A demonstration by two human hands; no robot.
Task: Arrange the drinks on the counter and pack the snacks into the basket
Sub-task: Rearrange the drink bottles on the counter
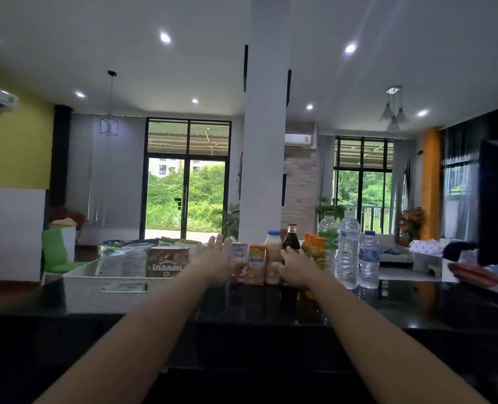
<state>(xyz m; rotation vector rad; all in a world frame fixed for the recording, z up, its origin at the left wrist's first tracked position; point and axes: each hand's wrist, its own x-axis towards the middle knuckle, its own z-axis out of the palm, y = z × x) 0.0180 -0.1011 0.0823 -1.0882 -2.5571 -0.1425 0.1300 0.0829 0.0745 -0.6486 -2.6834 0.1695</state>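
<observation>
The black glossy counter [242, 330] carried everything. On its left part stood a white basket [96, 295] with snacks packed upright inside. Among them were white-and-green packets [119, 259] and a brown snack box [167, 262] just beside them, with more packets behind.

To the right of the basket the drinks stood in a close row: a pink carton [239, 262], an orange carton [256, 263], a pale bottle with a blue cap [273, 246] and a dark cola bottle [291, 240]. After these came orange juice bottles [314, 247], a large bottle with a green label [328, 228], a tall water bottle [348, 249] and a shorter water bottle [368, 258].

Both arms reached forward over the counter. The left hand [214, 263] was flat, fingers straight and close together, pointing away. It lay between the basket's right end and the pink carton, but whether it touched either I could not tell.

The right hand [295, 268] had its fingers curled round the lower body of the cola bottle, and the thumb reached left across the foot of the pale bottle.

Behind the row rose a white pillar [266, 141], and beyond it were glass doors [186, 196] with greenery outside.
</observation>
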